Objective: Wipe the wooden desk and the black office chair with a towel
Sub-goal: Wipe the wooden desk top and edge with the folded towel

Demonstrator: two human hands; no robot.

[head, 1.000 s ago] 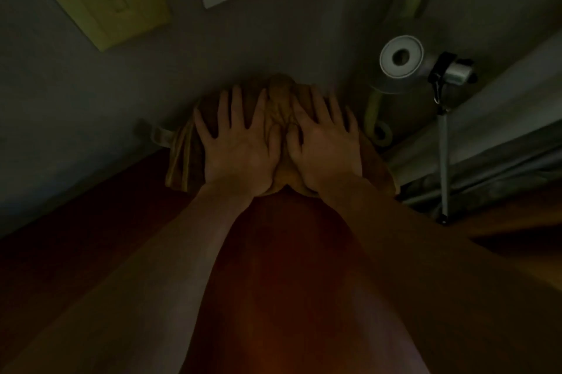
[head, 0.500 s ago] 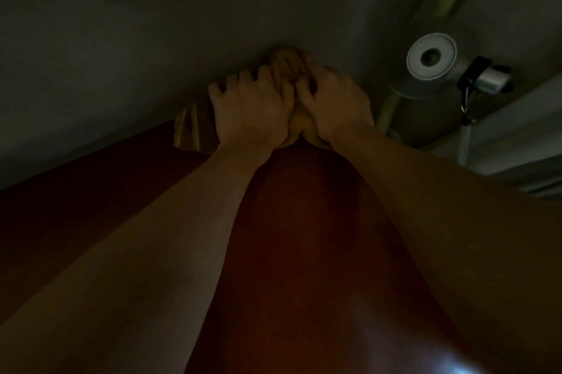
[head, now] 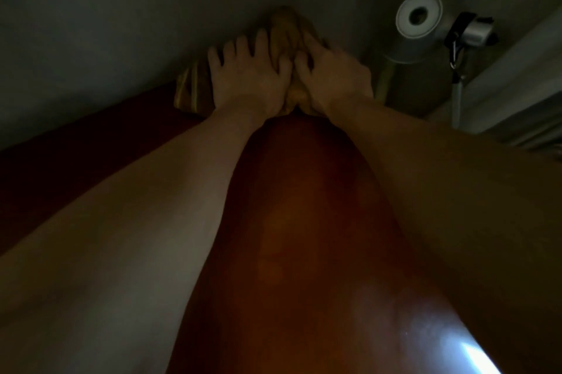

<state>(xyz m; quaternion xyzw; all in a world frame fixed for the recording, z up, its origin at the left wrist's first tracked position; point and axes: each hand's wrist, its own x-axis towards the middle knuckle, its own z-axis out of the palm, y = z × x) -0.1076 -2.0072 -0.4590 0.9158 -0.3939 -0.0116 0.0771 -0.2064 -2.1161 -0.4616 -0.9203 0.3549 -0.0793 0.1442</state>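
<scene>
A crumpled tan towel lies bunched at the far edge of the reddish-brown wooden desk, up against the grey wall. My left hand presses on its left part with the fingers spread. Right beside it, thumb close to thumb, my right hand rests on the towel's right part, its fingers reaching over the bunch. A striped end of the towel sticks out to the left of my left hand. The black office chair is out of view.
A grey desk lamp with a round head stands just right of my right hand. Beside it a black clip with a silver cylinder sits on a thin rod. Pale fabric fills the right edge.
My hands went from flat on the towel to bunching it against the wall with curled fingers. Now the fingers have spread again, and the view has tilted down.
</scene>
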